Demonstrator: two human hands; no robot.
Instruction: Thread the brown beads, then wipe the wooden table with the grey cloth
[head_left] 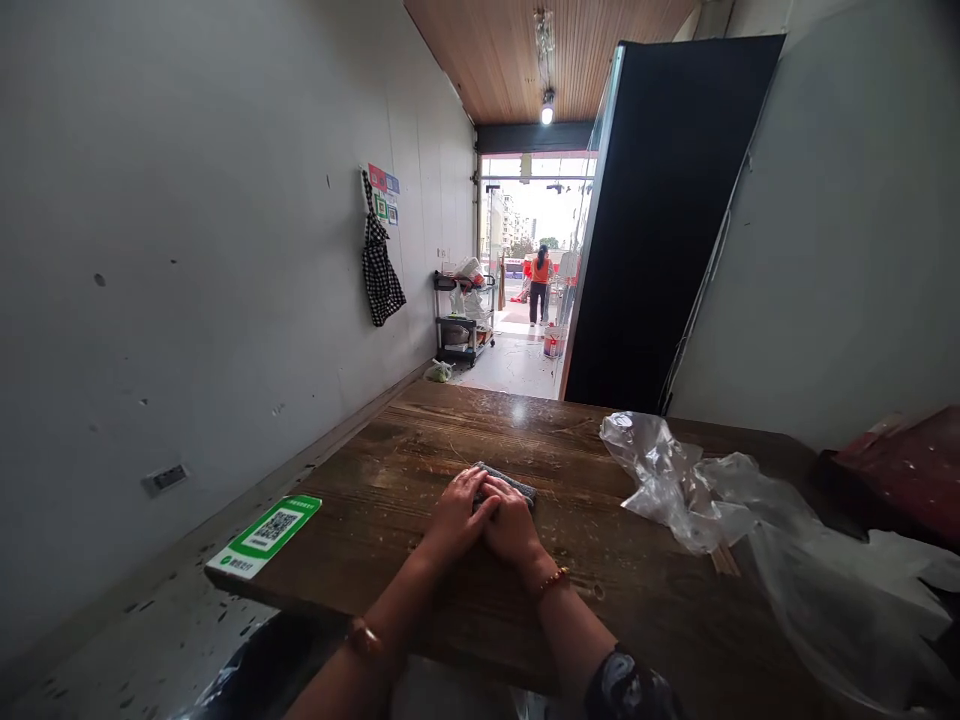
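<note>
A folded grey cloth [525,491] lies on the dark wooden table [360,540], mostly covered by my hands. My left hand [453,515] presses on its left end, palm down with the fingers reaching forward. Beside it and touching it, my right hand [514,520] bears on the cloth with its fingers bent over it. The thumbs meet in the middle. What lies under both palms is hidden.
Crumpled clear plastic bags [675,480] spread along the table's right side, with a dark red bag [904,470] beyond. A green QR-code card [266,535] lies at the left corner. Farther off are a tall black cabinet [667,220], a cart [461,320] and a person [540,285].
</note>
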